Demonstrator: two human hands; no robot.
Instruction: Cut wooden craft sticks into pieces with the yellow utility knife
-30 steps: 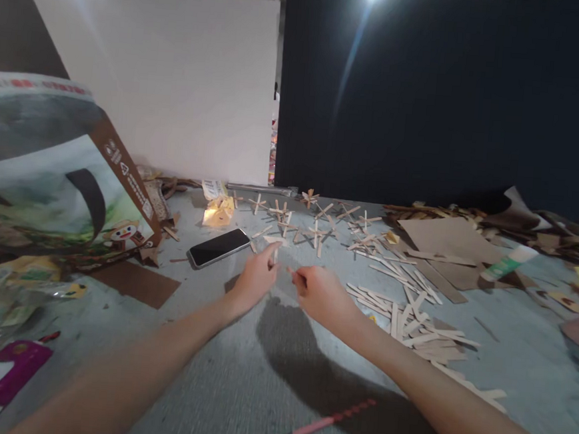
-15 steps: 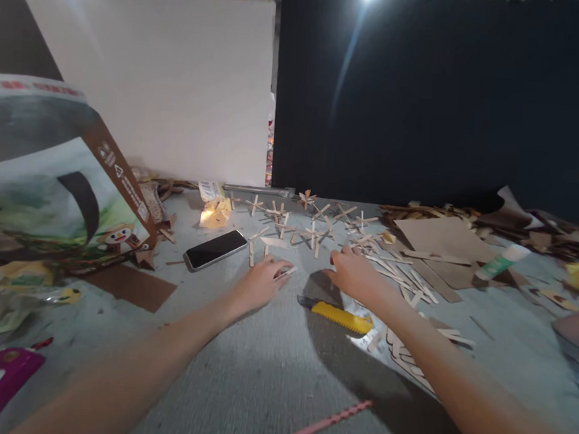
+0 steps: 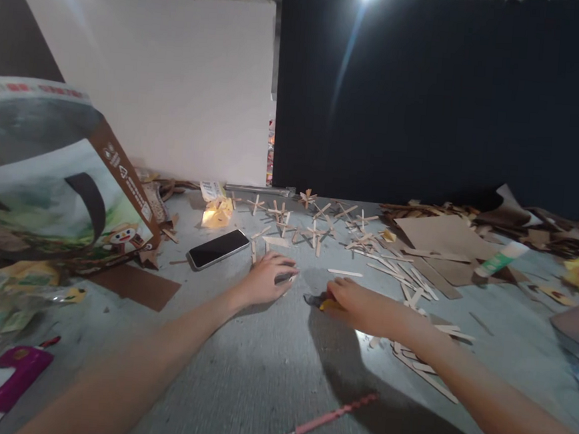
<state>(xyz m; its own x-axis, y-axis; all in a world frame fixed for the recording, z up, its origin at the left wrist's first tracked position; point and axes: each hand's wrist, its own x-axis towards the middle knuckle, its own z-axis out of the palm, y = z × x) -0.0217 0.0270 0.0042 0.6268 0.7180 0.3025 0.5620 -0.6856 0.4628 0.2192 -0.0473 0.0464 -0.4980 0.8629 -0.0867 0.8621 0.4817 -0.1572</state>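
1. We see a phone (image 3: 218, 249) toward the surface's (image 3: 236, 380) far-left corner.
2. Mid-surface, our left hand (image 3: 268, 279) has its fingers curled on a small stick (image 3: 292, 279).
3. Just right, our right hand (image 3: 363, 306) closes its fingers around a yellow knife (image 3: 331, 306).
4. Loose sticks (image 3: 416, 297) lie toward the right edge.

Worn on the head at the near side, the one camera looks forward and down, close over the left hand (image 3: 267, 279) and right hand (image 3: 362, 306), across the bench (image 3: 236, 380) to the far white panel (image 3: 164, 87) and black panel (image 3: 443, 102).
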